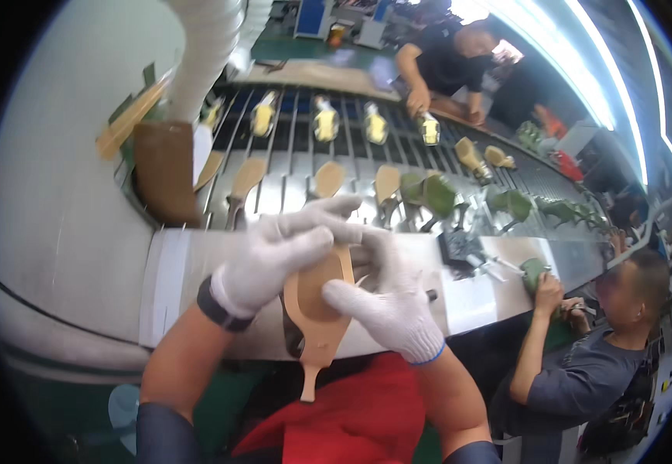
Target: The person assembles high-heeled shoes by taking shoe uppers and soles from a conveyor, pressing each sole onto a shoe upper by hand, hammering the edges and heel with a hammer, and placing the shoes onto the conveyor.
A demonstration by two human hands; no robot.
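At the bench's near edge, the left hand arches over the tan shoe piece, its grip unclear, while the right hand pinches its side, apparently adjusting, next requiring steady support.

Your left glove and right glove: white; right cuff edge blue. Your shoe piece: tan, browner centre. Your wristband: black. Your lap cloth: red. Your sleeves: dark blue-grey. Green shoe parts ahead.

No text, label, number or sign could be read, from the near worktable to the far blue cabinet.
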